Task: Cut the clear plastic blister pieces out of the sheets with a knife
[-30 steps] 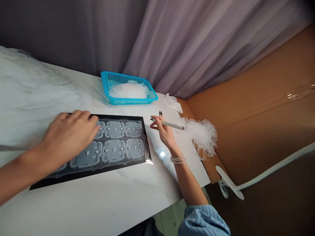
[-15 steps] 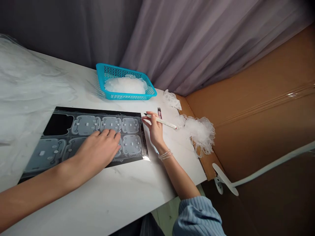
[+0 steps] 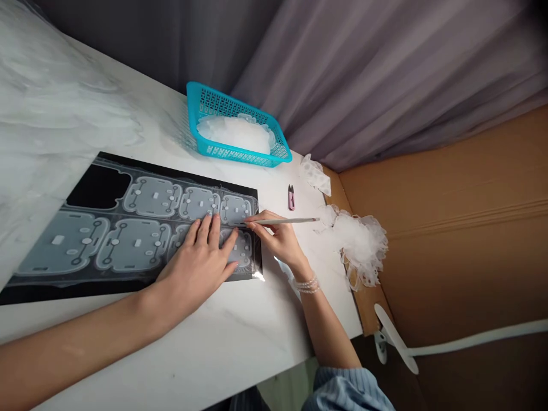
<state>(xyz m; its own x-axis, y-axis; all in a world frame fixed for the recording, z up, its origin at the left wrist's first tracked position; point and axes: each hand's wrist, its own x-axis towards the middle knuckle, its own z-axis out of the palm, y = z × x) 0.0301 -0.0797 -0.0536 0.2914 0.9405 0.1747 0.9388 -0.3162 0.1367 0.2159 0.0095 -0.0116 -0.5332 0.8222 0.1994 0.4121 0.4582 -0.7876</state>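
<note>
A translucent plastic sheet (image 3: 145,242) with two rows of rounded, cut-outlined pieces lies on a black board (image 3: 47,294). One spot at its far left corner shows bare black. My left hand (image 3: 201,251) rests flat on the sheet, fingers spread, covering some of the pieces. My right hand (image 3: 274,231) pinches a slim white pen-shaped tool (image 3: 286,221). Its tip meets the sheet between the two rows near the right end, just beyond my left fingertips. I cannot make out the tip's exact form.
A blue basket (image 3: 240,157) holding a stack of translucent pieces stands at the back. Pink thread snips (image 3: 291,198) lie right of the sheet. Translucent scraps (image 3: 363,245) pile at the table's right edge, by a cardboard wall (image 3: 462,200). A large white translucent stack (image 3: 51,108) fills the left.
My right hand has brought the tool from the sheet's far right corner down and left to the gap between rows. My left hand has shifted right and spread its fingers. The view has shifted.
</note>
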